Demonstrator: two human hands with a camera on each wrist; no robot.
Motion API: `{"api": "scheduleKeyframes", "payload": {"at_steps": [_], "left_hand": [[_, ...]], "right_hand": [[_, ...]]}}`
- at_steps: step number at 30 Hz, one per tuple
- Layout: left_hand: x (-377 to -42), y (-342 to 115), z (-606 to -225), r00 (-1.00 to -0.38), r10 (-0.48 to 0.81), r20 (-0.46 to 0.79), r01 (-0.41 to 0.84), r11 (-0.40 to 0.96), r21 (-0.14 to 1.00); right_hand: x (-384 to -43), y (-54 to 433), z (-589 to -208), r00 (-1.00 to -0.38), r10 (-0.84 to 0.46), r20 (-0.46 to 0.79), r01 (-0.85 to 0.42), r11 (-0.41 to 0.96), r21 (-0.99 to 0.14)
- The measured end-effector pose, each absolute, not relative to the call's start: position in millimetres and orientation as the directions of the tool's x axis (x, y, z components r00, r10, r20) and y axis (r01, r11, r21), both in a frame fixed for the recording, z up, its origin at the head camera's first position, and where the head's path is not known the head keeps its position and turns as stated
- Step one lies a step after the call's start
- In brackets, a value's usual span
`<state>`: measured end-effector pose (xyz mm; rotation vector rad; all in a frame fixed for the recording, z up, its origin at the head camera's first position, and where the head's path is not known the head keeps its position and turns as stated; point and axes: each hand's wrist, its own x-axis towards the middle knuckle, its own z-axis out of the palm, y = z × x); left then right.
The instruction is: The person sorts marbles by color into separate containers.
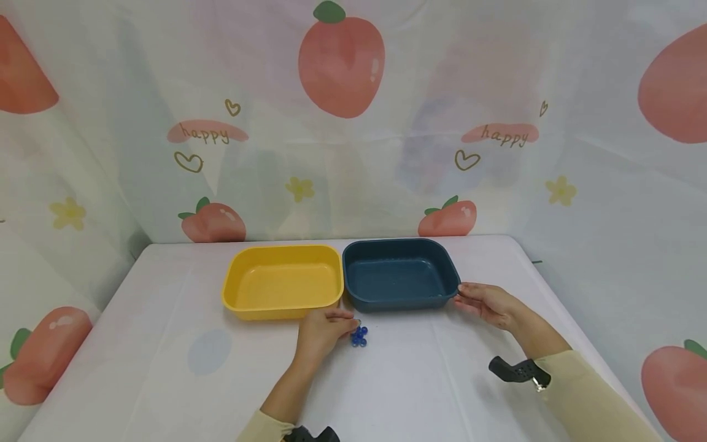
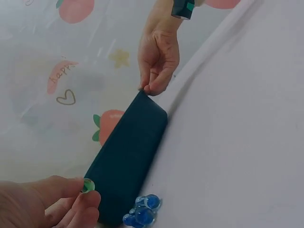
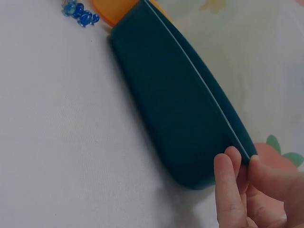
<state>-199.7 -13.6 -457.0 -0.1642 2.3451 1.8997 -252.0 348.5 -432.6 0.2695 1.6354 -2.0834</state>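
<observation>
Between its thumb and fingertips my left hand (image 1: 321,334) pinches a small clear-and-green glass marble (image 2: 88,185). Close beside that hand, a cluster of several blue glass marbles (image 1: 359,337) lies on the white table, in front of the two bins. My right hand (image 1: 491,305) grips the right end of the dark blue bin (image 1: 400,304), thumb and fingers on its rim. Left of that bin, nearly touching it, stands the yellow bin (image 1: 265,314); the left hand is just in front of its near right corner. In the head view no marbles show inside either bin.
A white cloth covers the table (image 1: 414,380), with a pale blue round patch (image 1: 210,352) at left. Behind it hangs a curtain (image 1: 353,178) printed with peaches, flowers and the word happy. Each wrist wears a black strapped device (image 1: 519,371).
</observation>
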Motion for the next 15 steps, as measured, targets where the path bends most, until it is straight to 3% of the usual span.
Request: {"api": "scheduleKeyframes", "payload": {"at_steps": [15], "left_hand": [[-216.1, -19.2, -430.6, -0.979, 0.006, -0.202, -0.199, 0.129, 0.971]], "right_hand": [[-252.0, 349.3, -434.0, -0.871, -0.244, -0.426, 0.473, -0.184, -0.862]]}}
